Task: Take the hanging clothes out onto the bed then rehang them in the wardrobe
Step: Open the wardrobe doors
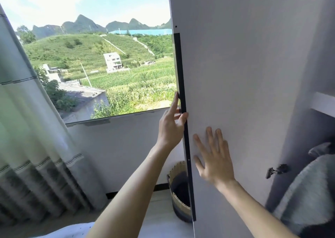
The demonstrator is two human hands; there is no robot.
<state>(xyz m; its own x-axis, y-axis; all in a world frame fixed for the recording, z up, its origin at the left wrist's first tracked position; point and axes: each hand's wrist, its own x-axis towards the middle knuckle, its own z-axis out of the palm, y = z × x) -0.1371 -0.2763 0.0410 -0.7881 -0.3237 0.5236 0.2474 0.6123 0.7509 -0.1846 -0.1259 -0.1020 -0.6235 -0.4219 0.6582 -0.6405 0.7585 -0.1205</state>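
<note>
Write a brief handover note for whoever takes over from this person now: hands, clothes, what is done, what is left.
Left hand grips the dark edge strip of the wardrobe door; right hand lies flat and open on the door's inner face. The door stands open. Grey fabric, likely clothes, is inside the wardrobe at lower right. Neither hand holds clothes. Done: door opened. Left: take clothes to the bed, then rehang them.

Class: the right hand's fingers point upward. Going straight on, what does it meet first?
Only more bare wardrobe door; the right hand seems flat against it, and nothing else shows in that line.
</note>
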